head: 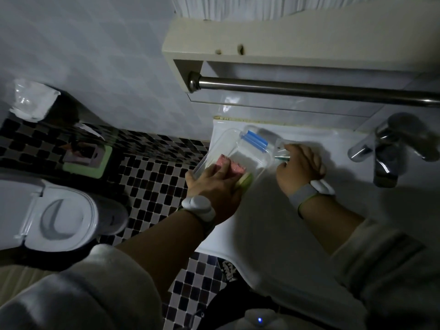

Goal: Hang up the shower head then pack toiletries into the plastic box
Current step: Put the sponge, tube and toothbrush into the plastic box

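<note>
While the left hand (pixel 212 186) presses a pink rectangular soap bar (pixel 229 166) into the clear plastic box (pixel 252 148) to pack it, the right hand (pixel 298 167) grips a small clear-wrapped green item (pixel 282 153) beside it, ready to follow.

You wear a pale, thick top with soft loose sleeves (pixel 371 265) pushed up on both forearms. Your left hand (pixel 212 184) has a white rounded device on a wrist strap. Your right hand (pixel 300 169) has a similar one on a grey band with a green edge.
</note>
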{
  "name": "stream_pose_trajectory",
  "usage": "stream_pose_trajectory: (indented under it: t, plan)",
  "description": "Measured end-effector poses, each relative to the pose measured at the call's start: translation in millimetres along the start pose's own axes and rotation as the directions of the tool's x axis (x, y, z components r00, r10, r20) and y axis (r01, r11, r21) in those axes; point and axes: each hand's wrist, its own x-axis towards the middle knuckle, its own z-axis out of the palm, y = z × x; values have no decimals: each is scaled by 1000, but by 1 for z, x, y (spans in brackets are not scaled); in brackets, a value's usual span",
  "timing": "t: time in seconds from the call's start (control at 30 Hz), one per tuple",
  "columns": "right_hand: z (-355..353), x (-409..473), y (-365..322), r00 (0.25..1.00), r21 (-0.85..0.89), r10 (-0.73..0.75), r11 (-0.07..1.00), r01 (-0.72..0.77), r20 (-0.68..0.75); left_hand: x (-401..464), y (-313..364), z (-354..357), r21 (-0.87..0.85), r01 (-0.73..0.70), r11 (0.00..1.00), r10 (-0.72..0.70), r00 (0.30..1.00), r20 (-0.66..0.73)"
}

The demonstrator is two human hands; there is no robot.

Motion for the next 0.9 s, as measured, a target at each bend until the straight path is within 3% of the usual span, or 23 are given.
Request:
stream_pose_trajectory:
  t: [0.17, 0.37, 0.47, 0.6, 0.7, 0.9]
  plan:
    - [-1, 17, 14, 997, -159, -82, 984, 82, 3, 6, 1, -2, 13, -6, 1000, 6, 1000, 18]
    - [5, 30, 37, 993, -150, -103, 983, 110, 59, 9, 1, 0, -5, -1, 1000, 1, 1000, 20]
    - [3, 41, 43, 994, -5, -3, 1000, 4, 106, 9, 1, 0, -5, 2, 1000, -2, 1000, 24]
    - [-2, 45, 36, 997, -49, -67, 996, 68, 34, 8, 2, -3, 7, 6, 1000, -6, 999, 46]
    - [-6, 49, 27, 998, 17, 37, 999, -38, 53, 9, 1, -2, 17, 10, 1000, -11, 999, 46]
    - [-15, 60, 11, 978, -171, 138, 979, -111, 157, 5, -1, -4, 28, 9, 1000, -11, 996, 86]
